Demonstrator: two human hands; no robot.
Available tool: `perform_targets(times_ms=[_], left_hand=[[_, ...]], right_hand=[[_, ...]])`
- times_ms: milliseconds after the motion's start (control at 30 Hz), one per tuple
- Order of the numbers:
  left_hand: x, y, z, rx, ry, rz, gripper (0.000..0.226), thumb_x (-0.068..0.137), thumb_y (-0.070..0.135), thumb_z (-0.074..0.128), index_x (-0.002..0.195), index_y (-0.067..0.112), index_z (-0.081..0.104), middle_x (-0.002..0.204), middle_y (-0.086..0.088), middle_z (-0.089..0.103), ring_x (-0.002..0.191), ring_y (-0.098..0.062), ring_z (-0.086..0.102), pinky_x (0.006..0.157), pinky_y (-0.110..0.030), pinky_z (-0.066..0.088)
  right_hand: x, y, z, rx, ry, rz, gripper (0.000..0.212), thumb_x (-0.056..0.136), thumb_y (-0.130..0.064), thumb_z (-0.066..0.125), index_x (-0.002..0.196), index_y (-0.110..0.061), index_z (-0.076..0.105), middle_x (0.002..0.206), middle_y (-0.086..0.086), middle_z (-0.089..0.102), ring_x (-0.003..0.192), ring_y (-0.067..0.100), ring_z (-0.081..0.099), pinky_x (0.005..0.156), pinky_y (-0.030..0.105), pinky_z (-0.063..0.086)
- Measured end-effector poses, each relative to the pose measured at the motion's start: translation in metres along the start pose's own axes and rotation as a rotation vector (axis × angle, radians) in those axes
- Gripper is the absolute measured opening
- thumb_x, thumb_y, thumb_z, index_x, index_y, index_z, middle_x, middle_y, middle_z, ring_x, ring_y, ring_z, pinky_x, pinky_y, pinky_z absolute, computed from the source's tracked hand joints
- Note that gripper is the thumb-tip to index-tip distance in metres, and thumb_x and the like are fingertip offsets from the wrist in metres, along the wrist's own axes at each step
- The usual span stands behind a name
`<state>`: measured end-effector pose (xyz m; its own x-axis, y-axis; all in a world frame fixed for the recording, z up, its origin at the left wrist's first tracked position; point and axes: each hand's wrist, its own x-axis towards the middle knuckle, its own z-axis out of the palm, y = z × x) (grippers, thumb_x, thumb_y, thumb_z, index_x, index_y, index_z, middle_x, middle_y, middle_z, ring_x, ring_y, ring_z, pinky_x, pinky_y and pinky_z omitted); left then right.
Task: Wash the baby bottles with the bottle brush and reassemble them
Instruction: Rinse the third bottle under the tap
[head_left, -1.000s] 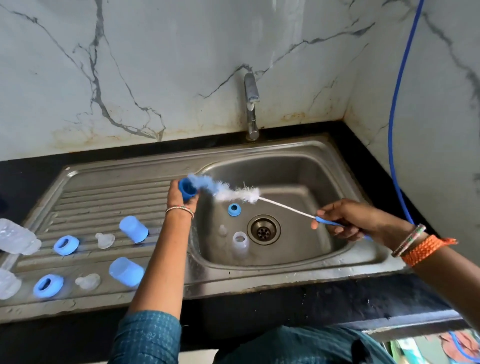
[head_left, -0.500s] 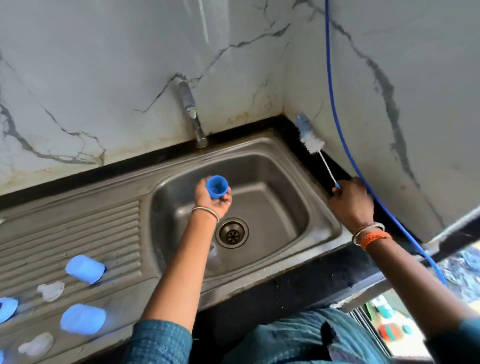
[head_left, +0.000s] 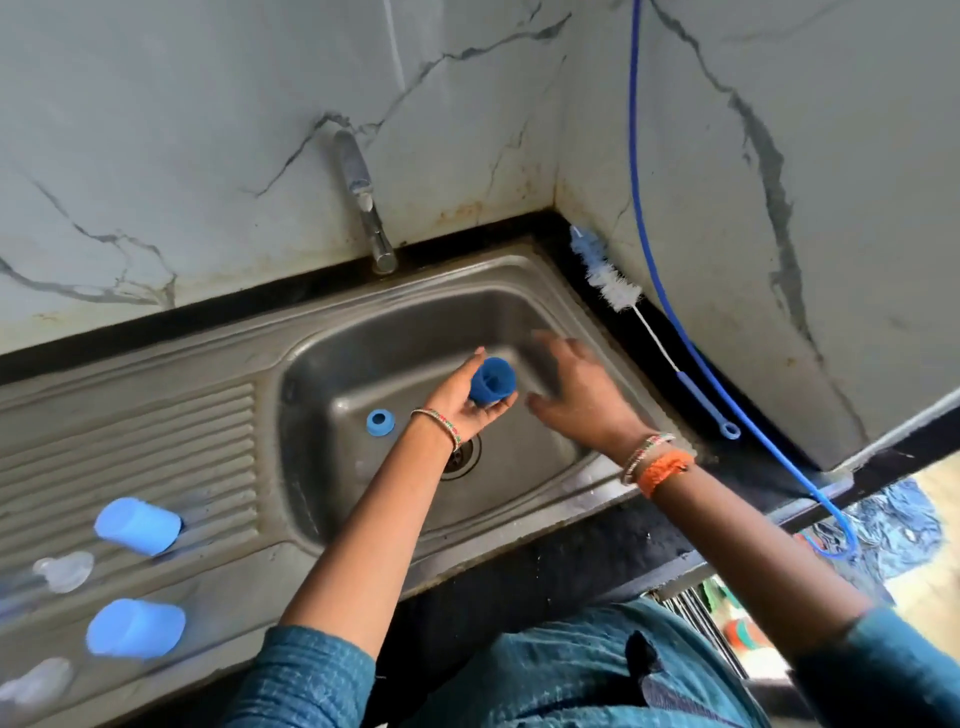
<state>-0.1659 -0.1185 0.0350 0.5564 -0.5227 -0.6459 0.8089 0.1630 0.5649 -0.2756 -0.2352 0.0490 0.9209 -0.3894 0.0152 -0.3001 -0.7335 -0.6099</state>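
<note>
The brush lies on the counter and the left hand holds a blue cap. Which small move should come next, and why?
Probably the right hand, open and empty, reaches for the tap: the left hand holds the blue cap over the sink, and the brush is set aside, so rinsing seems due.

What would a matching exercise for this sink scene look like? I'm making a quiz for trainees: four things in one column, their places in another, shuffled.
Things:
1. bottle brush
2. dark blue cap
3. blue ring
4. two light blue caps

Places:
A. on the sink's ribbed drainboard
B. on the black counter by the right wall
C. on the basin floor near the drain
D. held in the left hand

Pairs: 1-B, 2-D, 3-C, 4-A
</note>
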Motion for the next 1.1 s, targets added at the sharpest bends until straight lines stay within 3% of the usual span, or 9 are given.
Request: perform_targets(times_ms=[133, 233, 300, 400, 533, 700, 833, 933, 1100], left_hand=[[-0.010, 0.006, -0.013, 0.065, -0.013, -0.018, 0.028, 0.096, 0.039, 0.047, 0.088, 0.014, 0.058, 0.084, -0.004, 0.066, 0.073, -0.015, 0.064, 0.065, -0.028, 0.054], [-0.014, 0.019, -0.045, 0.194, 0.163, -0.049, 0.020, 0.096, 0.028, 0.044, 0.081, 0.018, 0.052, 0.085, -0.002, 0.056, 0.078, -0.016, 0.054, 0.092, -0.038, 0.044], [-0.020, 0.027, -0.069, 0.215, 0.301, -0.029, 0.018, 0.092, 0.020, 0.044, 0.075, 0.017, 0.048, 0.080, -0.003, 0.047, 0.071, -0.017, 0.048, 0.085, -0.040, 0.046], [-0.028, 0.038, -0.098, 0.241, 0.357, 0.047, 0.019, 0.095, 0.018, 0.041, 0.078, 0.019, 0.050, 0.082, 0.001, 0.050, 0.072, -0.013, 0.050, 0.068, -0.032, 0.044], [-0.036, 0.044, -0.132, 0.181, 0.388, 0.122, 0.022, 0.098, 0.018, 0.038, 0.083, 0.021, 0.053, 0.085, 0.004, 0.057, 0.076, -0.010, 0.053, 0.068, -0.027, 0.042], [-0.036, 0.037, -0.151, 0.053, 0.401, 0.167, 0.023, 0.099, 0.009, 0.039, 0.084, 0.014, 0.055, 0.084, -0.002, 0.059, 0.074, -0.014, 0.054, 0.072, -0.027, 0.045], [-0.032, 0.034, -0.156, -0.103, 0.388, 0.144, 0.023, 0.096, 0.003, 0.038, 0.084, 0.011, 0.056, 0.063, 0.000, 0.067, 0.073, -0.014, 0.056, 0.071, -0.026, 0.047], [-0.033, 0.031, -0.157, -0.129, 0.400, 0.152, 0.022, 0.096, 0.003, 0.039, 0.084, 0.010, 0.056, 0.079, -0.004, 0.061, 0.074, -0.014, 0.055, 0.072, -0.026, 0.047], [-0.034, 0.027, -0.160, -0.157, 0.417, 0.162, 0.023, 0.096, 0.002, 0.038, 0.084, 0.009, 0.056, 0.084, -0.006, 0.058, 0.075, -0.014, 0.056, 0.072, -0.026, 0.048]], right_hand=[[0.025, -0.046, 0.036, 0.131, -0.134, -0.150, 0.061, 0.077, -0.018, 0.072, 0.134, -0.021, 0.052, 0.124, 0.008, 0.058, 0.116, 0.022, 0.054, 0.097, 0.032, 0.044], [0.046, -0.059, 0.057, 0.073, -0.292, -0.128, 0.051, 0.072, -0.024, 0.078, 0.120, -0.023, 0.061, 0.112, 0.004, 0.064, 0.106, 0.022, 0.060, 0.086, 0.031, 0.047], [0.056, -0.062, 0.076, -0.049, -0.434, -0.111, 0.049, 0.075, -0.026, 0.076, 0.120, -0.016, 0.059, 0.112, 0.008, 0.063, 0.104, 0.027, 0.060, 0.082, 0.030, 0.046], [0.064, -0.051, 0.107, -0.290, -0.581, -0.104, 0.046, 0.078, -0.024, 0.073, 0.119, -0.009, 0.058, 0.120, 0.012, 0.062, 0.109, 0.031, 0.059, 0.083, 0.031, 0.046], [0.060, -0.027, 0.131, -0.630, -0.741, -0.146, 0.055, 0.076, -0.029, 0.071, 0.127, -0.018, 0.055, 0.124, 0.008, 0.061, 0.111, 0.028, 0.061, 0.082, 0.030, 0.048], [0.051, -0.005, 0.143, -0.815, -0.856, -0.188, 0.049, 0.079, -0.029, 0.066, 0.123, -0.014, 0.053, 0.125, 0.008, 0.059, 0.112, 0.027, 0.060, 0.089, 0.033, 0.048], [0.049, 0.000, 0.148, -0.864, -0.890, -0.247, 0.057, 0.082, -0.039, 0.065, 0.130, -0.013, 0.046, 0.128, 0.008, 0.056, 0.115, 0.027, 0.057, 0.092, 0.036, 0.046], [0.052, -0.006, 0.147, -0.891, -0.909, -0.253, 0.066, 0.081, -0.056, 0.065, 0.128, -0.013, 0.049, 0.126, 0.006, 0.058, 0.112, 0.026, 0.059, 0.089, 0.036, 0.047], [0.058, -0.036, 0.154, -0.374, -0.625, -0.272, 0.077, 0.078, -0.048, 0.070, 0.137, -0.013, 0.036, 0.126, 0.011, 0.053, 0.110, 0.031, 0.057, 0.088, 0.041, 0.049]])
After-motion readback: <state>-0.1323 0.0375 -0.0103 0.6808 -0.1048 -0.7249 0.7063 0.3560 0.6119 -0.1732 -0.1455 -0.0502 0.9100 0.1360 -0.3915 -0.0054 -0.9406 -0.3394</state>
